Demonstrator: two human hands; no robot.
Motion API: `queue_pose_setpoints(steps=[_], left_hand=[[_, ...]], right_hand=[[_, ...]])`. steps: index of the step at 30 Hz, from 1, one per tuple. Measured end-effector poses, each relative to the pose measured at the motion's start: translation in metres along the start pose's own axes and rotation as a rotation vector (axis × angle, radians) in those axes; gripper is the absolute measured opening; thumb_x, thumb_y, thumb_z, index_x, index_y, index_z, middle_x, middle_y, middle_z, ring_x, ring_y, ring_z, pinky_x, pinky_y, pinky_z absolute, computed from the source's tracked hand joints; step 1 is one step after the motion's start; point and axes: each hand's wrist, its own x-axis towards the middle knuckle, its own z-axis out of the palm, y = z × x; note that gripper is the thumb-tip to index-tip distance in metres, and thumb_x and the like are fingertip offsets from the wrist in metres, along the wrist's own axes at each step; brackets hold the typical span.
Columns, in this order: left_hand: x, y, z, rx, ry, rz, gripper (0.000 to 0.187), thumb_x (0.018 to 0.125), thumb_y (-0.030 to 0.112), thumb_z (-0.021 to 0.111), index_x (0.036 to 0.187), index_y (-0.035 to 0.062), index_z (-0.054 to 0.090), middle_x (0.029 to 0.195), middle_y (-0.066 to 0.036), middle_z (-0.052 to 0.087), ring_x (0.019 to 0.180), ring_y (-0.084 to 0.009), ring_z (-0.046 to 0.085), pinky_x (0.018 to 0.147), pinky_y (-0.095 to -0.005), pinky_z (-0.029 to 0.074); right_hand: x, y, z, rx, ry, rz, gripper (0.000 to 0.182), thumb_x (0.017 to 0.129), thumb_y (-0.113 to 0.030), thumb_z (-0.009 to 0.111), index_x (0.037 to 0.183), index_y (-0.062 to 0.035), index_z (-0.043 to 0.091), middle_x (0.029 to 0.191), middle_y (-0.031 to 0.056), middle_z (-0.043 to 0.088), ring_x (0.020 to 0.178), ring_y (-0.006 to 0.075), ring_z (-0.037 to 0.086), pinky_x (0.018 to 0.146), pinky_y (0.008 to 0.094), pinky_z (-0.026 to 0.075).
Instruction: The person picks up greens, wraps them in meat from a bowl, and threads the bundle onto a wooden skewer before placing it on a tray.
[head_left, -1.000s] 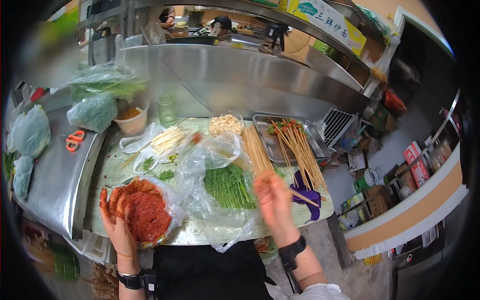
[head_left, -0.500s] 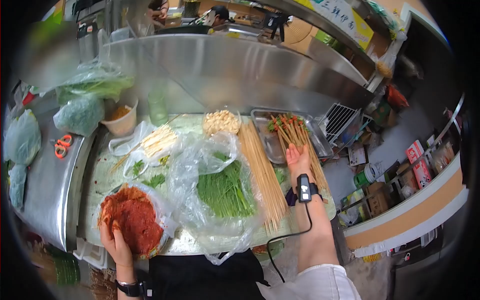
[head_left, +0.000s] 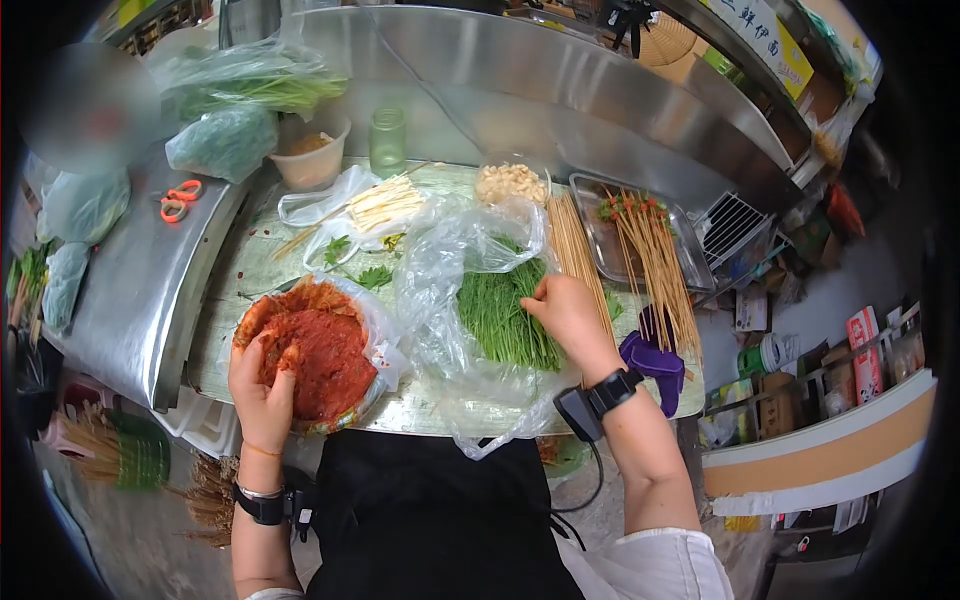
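Note:
My left hand (head_left: 262, 385) is at the near-left rim of a bowl of red paste (head_left: 325, 350). Its thumb and fingers are apart, with red on the fingertips, and some fingers are partly hidden at the bowl's edge. My right hand (head_left: 570, 315) bends over a bundle of thin green stems (head_left: 500, 320) in an open clear plastic bag (head_left: 425, 290). Thumb and forefinger pinch at the bundle's right side. Beside that hand lie long bamboo skewers (head_left: 577, 240). Skewers with red and green food on their tips (head_left: 635, 210) rest across a metal tray (head_left: 690, 235).
Pale sticks (head_left: 385, 205), a tub of whitish pieces (head_left: 512, 184), a green glass jar (head_left: 387, 142) and a tub of brown stuff (head_left: 310, 160) stand along the back. Orange scissors (head_left: 176, 203) lie on the steel counter (head_left: 130, 290). A purple object (head_left: 655, 368) sits at the right edge.
My right hand has moved left from the skewers by the tray to the green stems, its fingers now pinched. My left hand stays at the bowl. The camera view has shifted.

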Motion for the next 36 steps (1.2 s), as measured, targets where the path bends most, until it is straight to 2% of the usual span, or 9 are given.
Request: queue_pose_setpoints(steps=[4, 6, 11, 14, 18, 23, 26, 30, 36], left_hand=[[-0.014, -0.013, -0.01, 0.026, 0.024, -0.01, 0.029, 0.07, -0.005, 0.052, 0.099, -0.0062, 0.055, 0.103, -0.015, 0.053, 0.096, -0.0272, 0.053, 0.087, -0.0319, 0.041], [-0.018, -0.014, -0.013, -0.045, 0.055, -0.058, 0.029, 0.069, -0.005, 0.051, 0.098, -0.0065, 0.055, 0.1, -0.014, 0.053, 0.093, -0.025, 0.053, 0.083, -0.0299, 0.041], [-0.016, -0.013, -0.019, -0.115, 0.082, -0.079, 0.026, 0.071, -0.005, 0.05, 0.096, -0.0076, 0.057, 0.097, -0.013, 0.055, 0.091, -0.022, 0.054, 0.082, -0.028, 0.042], [-0.014, -0.008, -0.015, -0.148, 0.047, -0.105, 0.026, 0.071, -0.005, 0.049, 0.096, -0.0075, 0.057, 0.094, -0.012, 0.056, 0.089, -0.0211, 0.055, 0.08, -0.0274, 0.042], [-0.018, -0.004, -0.014, -0.129, 0.044, -0.114, 0.026, 0.071, -0.006, 0.049, 0.095, -0.0066, 0.058, 0.09, -0.011, 0.057, 0.085, -0.0205, 0.056, 0.077, -0.027, 0.043], [-0.014, -0.002, -0.016, -0.087, 0.012, -0.117, 0.025, 0.072, -0.006, 0.049, 0.094, -0.0052, 0.059, 0.084, -0.011, 0.058, 0.082, -0.0193, 0.057, 0.074, -0.0268, 0.044], [-0.015, -0.004, -0.011, -0.134, 0.096, -0.099, 0.021, 0.071, -0.005, 0.052, 0.091, -0.005, 0.059, 0.083, -0.011, 0.059, 0.081, -0.0196, 0.057, 0.073, -0.0279, 0.045], [-0.012, -0.001, -0.006, -0.098, 0.134, -0.12, 0.017, 0.071, -0.004, 0.056, 0.088, -0.0037, 0.06, 0.085, -0.012, 0.059, 0.08, -0.0206, 0.058, 0.072, -0.0291, 0.045], [0.008, 0.06, 0.006, 0.086, -0.118, 0.335, 0.022, 0.066, 0.005, 0.07, 0.086, 0.0027, 0.06, 0.083, -0.013, 0.057, 0.077, -0.0293, 0.057, 0.065, -0.0335, 0.047]], right_hand=[[0.007, 0.015, 0.015, 0.02, -0.046, 0.031, 0.018, 0.075, -0.017, 0.068, 0.078, 0.0, 0.064, 0.066, 0.0052, 0.061, 0.057, 0.0098, 0.058, 0.049, 0.0238, 0.044], [0.003, 0.016, -0.003, 0.68, -0.191, 0.353, 0.018, 0.079, -0.019, 0.065, 0.08, -0.0011, 0.065, 0.068, 0.0046, 0.062, 0.055, 0.0089, 0.057, 0.047, 0.0222, 0.043], [-0.016, 0.023, -0.05, 1.358, -0.381, 0.312, 0.013, 0.084, -0.015, 0.061, 0.083, -0.0014, 0.062, 0.068, 0.0029, 0.062, 0.049, 0.0044, 0.052, 0.042, 0.0173, 0.039], [-0.017, 0.045, -0.01, 0.676, -0.267, 0.245, 0.013, 0.085, -0.015, 0.061, 0.081, -0.0032, 0.061, 0.068, 0.0031, 0.062, 0.049, 0.0032, 0.051, 0.042, 0.0167, 0.037], [-0.022, 0.024, -0.041, 1.105, -0.151, 0.328, 0.012, 0.081, -0.016, 0.066, 0.078, -0.0057, 0.062, 0.063, -0.0002, 0.06, 0.048, 0.004, 0.048, 0.043, 0.0173, 0.036], [-0.031, 0.015, -0.042, 0.999, -0.331, 0.237, 0.011, 0.08, -0.015, 0.065, 0.08, -0.0043, 0.062, 0.063, -0.0013, 0.059, 0.047, 0.0029, 0.045, 0.043, 0.0166, 0.035], [-0.027, 0.015, -0.046, 0.864, -0.046, 0.188, 0.012, 0.079, -0.016, 0.067, 0.082, -0.0048, 0.063, 0.062, -0.0014, 0.057, 0.047, 0.0032, 0.045, 0.042, 0.0182, 0.034], [-0.034, -0.005, -0.066, 1.122, -0.165, 0.142, 0.013, 0.082, -0.018, 0.064, 0.085, -0.0047, 0.064, 0.065, -0.0039, 0.057, 0.05, 0.0014, 0.042, 0.045, 0.0168, 0.032], [-0.042, -0.086, -0.068, 1.048, -0.497, 0.018, 0.012, 0.083, -0.017, 0.063, 0.082, -0.0047, 0.063, 0.066, -0.0044, 0.056, 0.054, 0.0017, 0.044, 0.048, 0.0162, 0.032]])
